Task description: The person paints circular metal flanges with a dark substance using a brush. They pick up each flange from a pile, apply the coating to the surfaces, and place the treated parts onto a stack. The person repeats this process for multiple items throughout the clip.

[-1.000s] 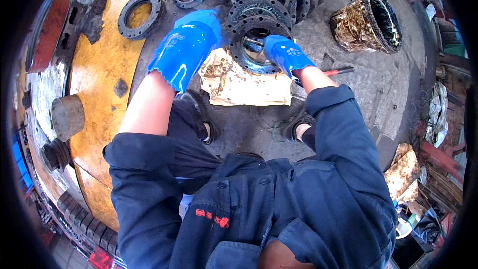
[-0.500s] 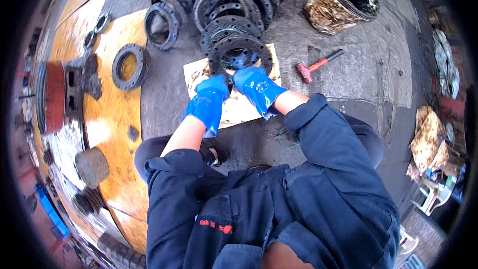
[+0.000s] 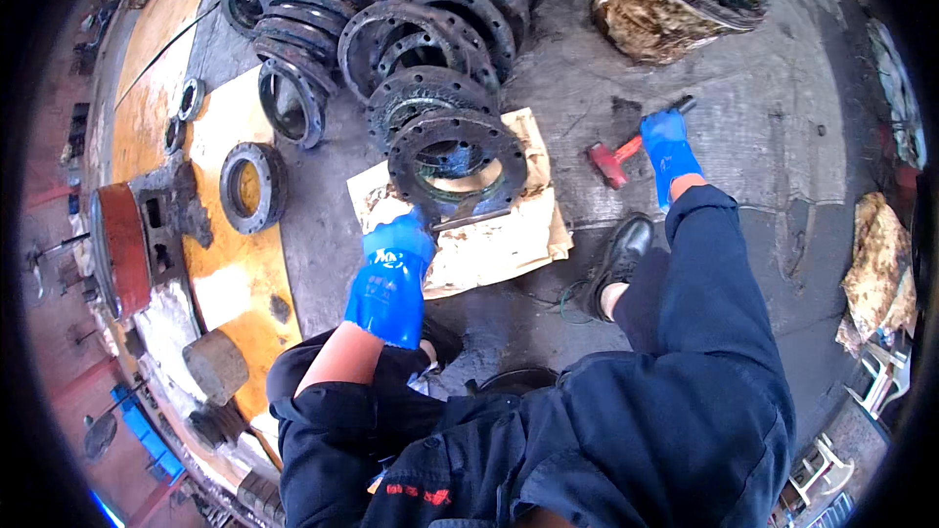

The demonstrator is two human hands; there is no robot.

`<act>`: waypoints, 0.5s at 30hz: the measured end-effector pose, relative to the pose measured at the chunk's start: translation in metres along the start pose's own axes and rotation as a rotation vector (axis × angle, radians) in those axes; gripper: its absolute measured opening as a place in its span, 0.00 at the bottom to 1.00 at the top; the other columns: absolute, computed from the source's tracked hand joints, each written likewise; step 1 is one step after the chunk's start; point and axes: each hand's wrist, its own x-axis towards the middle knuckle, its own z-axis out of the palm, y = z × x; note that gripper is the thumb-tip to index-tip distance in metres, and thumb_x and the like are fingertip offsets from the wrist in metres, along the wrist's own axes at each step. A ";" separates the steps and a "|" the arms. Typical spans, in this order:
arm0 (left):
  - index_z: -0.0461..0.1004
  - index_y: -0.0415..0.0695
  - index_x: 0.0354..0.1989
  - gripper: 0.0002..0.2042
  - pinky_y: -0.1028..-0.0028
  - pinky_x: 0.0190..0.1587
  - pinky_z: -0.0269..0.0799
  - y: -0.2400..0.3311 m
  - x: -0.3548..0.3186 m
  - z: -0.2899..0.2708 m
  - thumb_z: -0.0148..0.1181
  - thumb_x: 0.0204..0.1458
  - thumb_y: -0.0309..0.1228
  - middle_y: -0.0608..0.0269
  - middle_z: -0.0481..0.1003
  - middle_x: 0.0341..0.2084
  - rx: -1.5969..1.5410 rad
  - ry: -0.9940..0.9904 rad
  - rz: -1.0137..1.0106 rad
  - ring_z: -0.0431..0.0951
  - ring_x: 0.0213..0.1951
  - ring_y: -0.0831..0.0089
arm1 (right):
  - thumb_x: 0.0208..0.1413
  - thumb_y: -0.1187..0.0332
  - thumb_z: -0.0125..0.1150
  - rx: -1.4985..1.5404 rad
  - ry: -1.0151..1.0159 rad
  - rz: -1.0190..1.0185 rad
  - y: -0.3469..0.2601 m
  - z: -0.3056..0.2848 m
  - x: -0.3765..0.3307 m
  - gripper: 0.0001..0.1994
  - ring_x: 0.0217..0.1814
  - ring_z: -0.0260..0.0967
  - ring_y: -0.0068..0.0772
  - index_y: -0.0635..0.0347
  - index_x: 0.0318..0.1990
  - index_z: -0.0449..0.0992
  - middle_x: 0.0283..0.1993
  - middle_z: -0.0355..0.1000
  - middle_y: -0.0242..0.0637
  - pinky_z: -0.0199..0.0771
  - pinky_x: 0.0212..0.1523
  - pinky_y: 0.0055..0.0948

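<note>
My right hand [image 3: 667,149], in a blue glove, is wrapped round the handle of a small red-headed sledgehammer [image 3: 608,166]. The hammer lies on the dark floor covering, and the black end of its handle sticks out beyond my fingers. My left hand [image 3: 393,252], gloved the same way, is closed at the lower left edge of a dark steel flange ring [image 3: 409,158]. What its fingers grip is hidden; a thin dark edge runs right from them along the ring's bottom. The ring leans on other rings, over a stained tan cardboard sheet [image 3: 474,266].
Several flange rings [image 3: 469,15] stand in leaning rows ahead. A grimy bucket [image 3: 650,15] is at the far right. On the left, a single ring [image 3: 252,188] and a grey cylinder [image 3: 216,367] rest on yellowish boarding. My shoe [image 3: 626,252] is below the hammer.
My right hand has left the ring and moved right onto the hammer's handle. My left hand stays by the ring's lower edge. The view has shifted slightly.
</note>
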 end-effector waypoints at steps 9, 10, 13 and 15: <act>0.72 0.57 0.44 0.12 0.58 0.39 0.73 0.006 -0.002 0.007 0.50 0.51 0.39 0.55 0.77 0.36 -0.070 0.055 0.094 0.78 0.37 0.53 | 0.46 0.65 0.55 0.015 -0.118 -0.096 -0.037 0.070 0.008 0.07 0.36 0.75 0.35 0.48 0.29 0.81 0.31 0.77 0.30 0.70 0.32 0.37; 0.71 0.54 0.45 0.13 0.57 0.41 0.73 -0.006 -0.012 0.013 0.50 0.51 0.39 0.55 0.77 0.38 -0.106 0.021 0.023 0.78 0.39 0.54 | 0.48 0.66 0.55 0.025 -0.186 -0.238 -0.046 0.041 0.022 0.07 0.37 0.75 0.36 0.49 0.28 0.81 0.30 0.77 0.30 0.70 0.35 0.37; 0.71 0.52 0.49 0.15 0.49 0.51 0.63 0.005 -0.005 -0.009 0.43 0.54 0.35 0.57 0.74 0.47 -0.166 -0.142 -0.003 0.75 0.49 0.57 | 0.44 0.67 0.59 0.149 -0.302 -0.044 -0.018 -0.057 -0.023 0.05 0.37 0.76 0.38 0.49 0.29 0.81 0.32 0.77 0.33 0.72 0.34 0.40; 0.70 0.52 0.49 0.16 0.48 0.51 0.63 0.003 -0.005 -0.016 0.43 0.55 0.35 0.57 0.74 0.47 -0.162 -0.123 0.024 0.74 0.50 0.57 | 0.47 0.62 0.58 0.141 -0.329 -0.009 -0.023 -0.087 -0.023 0.08 0.39 0.76 0.36 0.48 0.33 0.81 0.36 0.78 0.35 0.73 0.36 0.38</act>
